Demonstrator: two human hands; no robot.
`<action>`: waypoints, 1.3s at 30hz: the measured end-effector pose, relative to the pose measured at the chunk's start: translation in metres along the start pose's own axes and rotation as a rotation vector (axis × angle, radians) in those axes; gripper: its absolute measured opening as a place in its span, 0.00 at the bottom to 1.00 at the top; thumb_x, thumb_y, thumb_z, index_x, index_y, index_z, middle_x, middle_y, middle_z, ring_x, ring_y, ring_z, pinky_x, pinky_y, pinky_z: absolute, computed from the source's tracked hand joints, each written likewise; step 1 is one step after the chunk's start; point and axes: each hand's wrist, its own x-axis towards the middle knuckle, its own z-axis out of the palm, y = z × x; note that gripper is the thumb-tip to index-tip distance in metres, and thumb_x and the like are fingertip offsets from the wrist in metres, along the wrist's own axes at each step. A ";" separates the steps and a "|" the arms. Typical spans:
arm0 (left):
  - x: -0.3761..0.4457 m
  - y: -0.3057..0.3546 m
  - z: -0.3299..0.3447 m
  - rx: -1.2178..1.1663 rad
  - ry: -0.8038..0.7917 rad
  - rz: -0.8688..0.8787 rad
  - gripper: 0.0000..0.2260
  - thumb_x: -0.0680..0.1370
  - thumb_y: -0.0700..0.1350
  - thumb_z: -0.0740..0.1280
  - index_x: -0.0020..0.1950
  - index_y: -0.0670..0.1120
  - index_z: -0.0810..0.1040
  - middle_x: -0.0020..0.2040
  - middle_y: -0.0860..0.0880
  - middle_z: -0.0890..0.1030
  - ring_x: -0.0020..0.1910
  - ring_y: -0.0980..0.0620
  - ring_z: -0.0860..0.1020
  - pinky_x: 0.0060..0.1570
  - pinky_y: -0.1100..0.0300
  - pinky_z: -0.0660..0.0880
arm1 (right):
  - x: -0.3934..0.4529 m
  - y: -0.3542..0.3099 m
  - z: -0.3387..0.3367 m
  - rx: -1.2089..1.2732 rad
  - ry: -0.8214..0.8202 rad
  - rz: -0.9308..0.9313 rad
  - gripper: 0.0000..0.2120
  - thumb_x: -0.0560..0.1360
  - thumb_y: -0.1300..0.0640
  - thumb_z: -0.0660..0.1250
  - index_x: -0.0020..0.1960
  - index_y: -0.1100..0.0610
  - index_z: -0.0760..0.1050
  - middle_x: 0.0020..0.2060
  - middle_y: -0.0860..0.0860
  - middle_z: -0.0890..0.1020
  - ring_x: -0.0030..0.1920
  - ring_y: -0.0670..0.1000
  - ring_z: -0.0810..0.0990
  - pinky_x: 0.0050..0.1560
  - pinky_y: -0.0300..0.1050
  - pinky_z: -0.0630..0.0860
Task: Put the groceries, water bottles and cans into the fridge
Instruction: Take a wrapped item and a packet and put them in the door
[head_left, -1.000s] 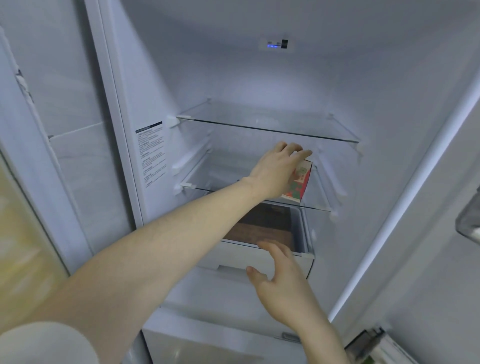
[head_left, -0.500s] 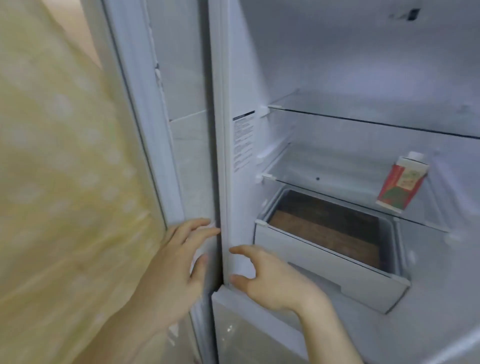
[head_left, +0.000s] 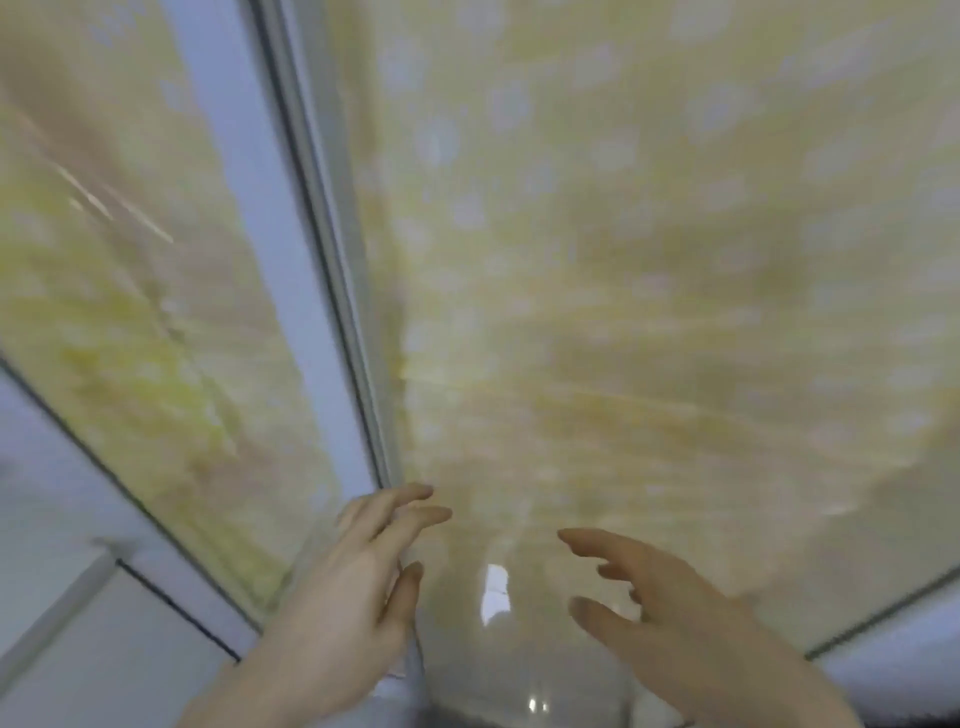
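Observation:
The view is blurred by motion. A glossy yellow fridge door (head_left: 649, 270) with pale spots fills most of the frame. My left hand (head_left: 358, 587) is low at centre with fingers spread and nearly straight, its fingertips close to the door's grey edge seam (head_left: 337, 291). My right hand (head_left: 670, 618) is beside it at lower right, fingers loosely extended, holding nothing. The fridge interior and the red carton are out of view.
A second yellow panel (head_left: 119, 312) lies to the left of the seam. Pale grey-white surfaces (head_left: 67, 623) show at lower left and at the lower right corner.
The view has swung left, away from the fridge interior onto the yellow door. My left hand came off the red carton on the shelf; both hands are now empty in front of the door.

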 end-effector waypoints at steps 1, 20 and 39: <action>-0.016 -0.014 -0.009 0.012 0.027 -0.057 0.24 0.77 0.43 0.64 0.69 0.64 0.69 0.73 0.68 0.62 0.73 0.62 0.63 0.68 0.64 0.62 | 0.013 -0.016 0.011 -0.026 -0.051 -0.061 0.24 0.79 0.42 0.67 0.68 0.26 0.60 0.68 0.26 0.66 0.67 0.34 0.70 0.67 0.32 0.68; -0.296 -0.205 -0.167 0.320 0.289 -0.798 0.27 0.74 0.52 0.65 0.75 0.56 0.68 0.79 0.54 0.60 0.78 0.49 0.61 0.74 0.53 0.62 | 0.115 -0.318 0.262 -0.344 -0.483 -0.623 0.33 0.80 0.39 0.63 0.80 0.36 0.52 0.80 0.33 0.44 0.81 0.43 0.49 0.79 0.43 0.53; -0.388 -0.321 -0.244 0.352 0.388 -1.163 0.29 0.79 0.53 0.65 0.79 0.58 0.60 0.81 0.59 0.48 0.81 0.53 0.48 0.76 0.60 0.47 | 0.209 -0.497 0.435 -0.334 -0.720 -0.894 0.32 0.81 0.43 0.64 0.81 0.40 0.56 0.82 0.38 0.47 0.81 0.43 0.49 0.78 0.40 0.53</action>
